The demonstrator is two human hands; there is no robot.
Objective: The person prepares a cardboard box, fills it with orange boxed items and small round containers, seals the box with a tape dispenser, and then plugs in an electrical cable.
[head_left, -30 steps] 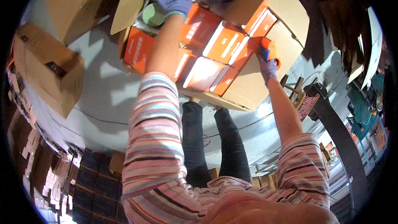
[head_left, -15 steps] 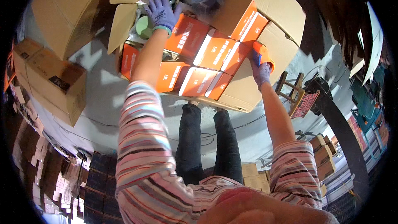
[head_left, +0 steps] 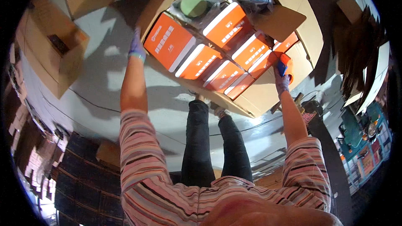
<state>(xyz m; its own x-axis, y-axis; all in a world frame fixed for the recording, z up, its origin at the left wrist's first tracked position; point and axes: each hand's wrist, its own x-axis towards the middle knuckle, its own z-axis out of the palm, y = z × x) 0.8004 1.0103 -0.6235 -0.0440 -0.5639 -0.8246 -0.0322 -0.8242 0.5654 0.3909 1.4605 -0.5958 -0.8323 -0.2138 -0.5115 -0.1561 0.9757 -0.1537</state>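
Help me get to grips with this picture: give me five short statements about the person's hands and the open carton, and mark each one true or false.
1. The left hand and right hand are both gloved in purple. True.
2. The right hand is empty. False: it holds an orange-and-blue tool.
3. The large carton has orange-and-white boxes inside. True.
4. The left hand is on a green round item. False: it is at the carton's left edge, and the green round items lie farther off, inside the carton.
5. The person wears a plain black top. False: the top is striped.
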